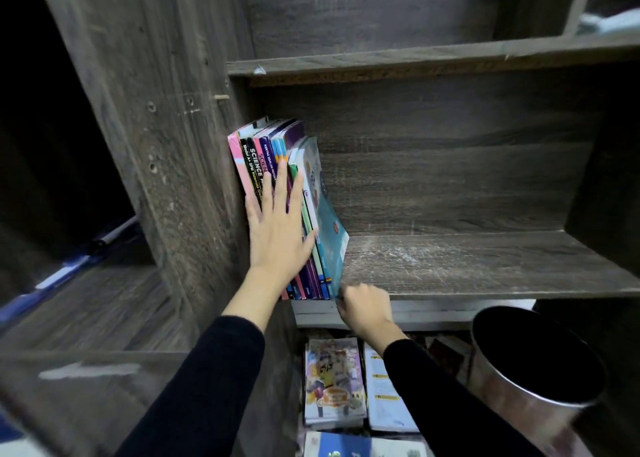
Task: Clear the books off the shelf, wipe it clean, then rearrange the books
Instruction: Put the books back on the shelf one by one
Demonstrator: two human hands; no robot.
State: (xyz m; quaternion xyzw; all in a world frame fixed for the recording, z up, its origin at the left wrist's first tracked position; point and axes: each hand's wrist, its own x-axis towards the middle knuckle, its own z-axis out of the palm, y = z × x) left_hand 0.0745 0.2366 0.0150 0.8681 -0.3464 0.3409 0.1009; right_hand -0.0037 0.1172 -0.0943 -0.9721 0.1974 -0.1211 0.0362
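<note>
At the left end of the shelf (485, 262), your left hand (277, 228) pressed flat, fingers straight, on the upright books (258, 158); your blurred right hand (363, 309) met the teal book (327, 221) at its lower corner, grip unclear

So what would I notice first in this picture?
The bright books standing at the left end of the dark wooden shelf, with the left hand pressed flat on their spines. The blurred right hand is at the bottom corner of the teal book, the rightmost one. Lower right stands a shiny metal bin.
</note>
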